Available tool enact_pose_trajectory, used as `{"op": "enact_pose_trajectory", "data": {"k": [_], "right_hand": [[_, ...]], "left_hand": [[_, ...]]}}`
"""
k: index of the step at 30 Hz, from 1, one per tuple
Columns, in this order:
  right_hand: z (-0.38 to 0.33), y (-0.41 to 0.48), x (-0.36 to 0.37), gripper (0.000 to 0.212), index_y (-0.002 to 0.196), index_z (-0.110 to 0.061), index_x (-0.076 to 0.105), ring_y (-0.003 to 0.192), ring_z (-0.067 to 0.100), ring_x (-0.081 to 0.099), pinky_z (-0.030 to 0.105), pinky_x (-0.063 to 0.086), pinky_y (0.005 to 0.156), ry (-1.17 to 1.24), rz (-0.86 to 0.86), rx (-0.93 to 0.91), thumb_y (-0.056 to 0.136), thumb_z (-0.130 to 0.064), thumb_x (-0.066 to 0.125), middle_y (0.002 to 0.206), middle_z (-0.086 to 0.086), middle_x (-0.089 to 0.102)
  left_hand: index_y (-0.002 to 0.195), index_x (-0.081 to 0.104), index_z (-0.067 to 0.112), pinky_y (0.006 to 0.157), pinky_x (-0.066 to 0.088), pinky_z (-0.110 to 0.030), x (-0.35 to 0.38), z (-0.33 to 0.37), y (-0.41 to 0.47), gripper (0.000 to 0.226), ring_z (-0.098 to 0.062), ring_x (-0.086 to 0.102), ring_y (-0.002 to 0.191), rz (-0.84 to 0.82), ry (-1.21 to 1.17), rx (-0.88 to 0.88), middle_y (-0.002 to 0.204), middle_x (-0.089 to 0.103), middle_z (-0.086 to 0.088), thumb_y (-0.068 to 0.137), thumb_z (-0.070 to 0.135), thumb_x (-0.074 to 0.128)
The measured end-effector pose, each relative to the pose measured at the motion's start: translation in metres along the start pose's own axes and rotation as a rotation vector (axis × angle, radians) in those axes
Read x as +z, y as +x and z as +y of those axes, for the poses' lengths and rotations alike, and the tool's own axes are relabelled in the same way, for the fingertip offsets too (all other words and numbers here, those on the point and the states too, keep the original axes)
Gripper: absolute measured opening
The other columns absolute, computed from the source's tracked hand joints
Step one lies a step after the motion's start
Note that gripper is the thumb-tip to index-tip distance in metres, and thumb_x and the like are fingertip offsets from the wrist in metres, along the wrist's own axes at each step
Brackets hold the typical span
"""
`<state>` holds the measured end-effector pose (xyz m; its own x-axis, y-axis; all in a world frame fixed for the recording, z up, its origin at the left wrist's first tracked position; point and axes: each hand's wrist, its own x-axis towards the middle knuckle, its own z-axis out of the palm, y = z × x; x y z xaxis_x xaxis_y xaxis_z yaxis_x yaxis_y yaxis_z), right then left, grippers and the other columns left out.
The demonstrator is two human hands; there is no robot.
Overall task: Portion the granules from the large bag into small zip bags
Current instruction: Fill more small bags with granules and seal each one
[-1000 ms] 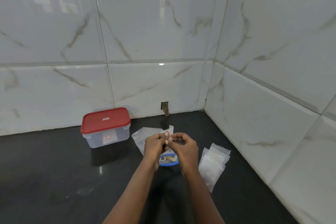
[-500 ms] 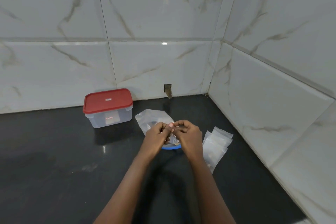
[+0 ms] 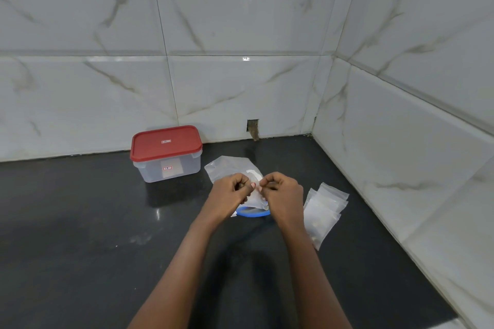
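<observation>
Small zip bag upright; large bag flat behind, perhaps open.

Reaching forward with left forearm and right forearm, both bare, converging. Pinching a small zip bag between left hand and right hand, fingers curled, knuckles up, fingertips almost meeting.

- The left hand and the right hand are bare, with the skin uncovered over the knuckles and fingers.
- The left forearm and the right forearm are bare too, uncovered from the wrist to the near edge of the view.
- Both forearms are slender and narrow toward the wrists.
- One thumbnail shows on the left hand — short and pale pink.
</observation>
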<state>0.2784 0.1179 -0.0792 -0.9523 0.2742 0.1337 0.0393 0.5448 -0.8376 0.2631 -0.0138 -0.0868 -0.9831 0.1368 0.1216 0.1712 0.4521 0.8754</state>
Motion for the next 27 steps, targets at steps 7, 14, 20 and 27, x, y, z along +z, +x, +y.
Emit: {"op": "enact_pose_trajectory", "data": {"k": [7, 14, 20, 27], "right_hand": [[-0.003, -0.002, -0.008, 0.020, 0.100, -0.005, 0.074, 0.089, 0.012, 0.062, 0.011, 0.043, 0.082, -0.242, -0.017, -0.280, 0.092, -0.008, 0.055, 0.104, 0.007, 0.071], [0.001, -0.003, 0.000, 0.016, 0.088, -0.002, 0.077, 0.075, 0.026, 0.070, 0.036, 0.059, 0.075, -0.346, -0.057, -0.518, 0.077, 0.005, 0.066, 0.086, 0.014, 0.074], [-0.004, -0.002, -0.005, 0.019, 0.094, 0.001, 0.072, 0.069, 0.012, 0.058, 0.009, 0.045, 0.065, -0.052, -0.004, -0.213, 0.088, 0.005, 0.054, 0.082, 0.011, 0.068], [0.005, 0.003, -0.005, 0.034, 0.112, -0.001, 0.063, 0.099, 0.018, 0.058, 0.014, 0.047, 0.083, 0.040, -0.192, -0.078, 0.079, -0.004, 0.070, 0.109, 0.003, 0.059]], "left_hand": [[0.060, 0.053, 0.009, 0.059, 0.039, -0.021, -0.007, 0.010, 0.003, 0.019, -0.008, 0.044, 0.056, 0.070, 0.021, -0.015, 0.059, 0.051, 0.002, 0.077, 0.012, 0.061], [0.050, 0.036, 0.015, 0.060, 0.036, -0.017, -0.002, 0.019, 0.006, 0.036, -0.008, 0.043, 0.062, 0.091, 0.217, 0.095, 0.077, 0.046, 0.003, 0.072, 0.013, 0.065], [0.114, 0.049, 0.027, 0.108, 0.027, -0.041, -0.006, 0.023, 0.000, 0.053, -0.008, 0.045, 0.110, -0.004, 0.226, 0.269, 0.113, 0.046, 0.016, 0.067, 0.052, 0.053], [0.139, 0.030, 0.032, 0.108, -0.024, -0.053, -0.007, 0.010, -0.002, 0.083, -0.012, 0.019, 0.139, -0.184, 0.603, 0.307, 0.138, 0.039, 0.009, 0.066, 0.055, 0.063]]}}
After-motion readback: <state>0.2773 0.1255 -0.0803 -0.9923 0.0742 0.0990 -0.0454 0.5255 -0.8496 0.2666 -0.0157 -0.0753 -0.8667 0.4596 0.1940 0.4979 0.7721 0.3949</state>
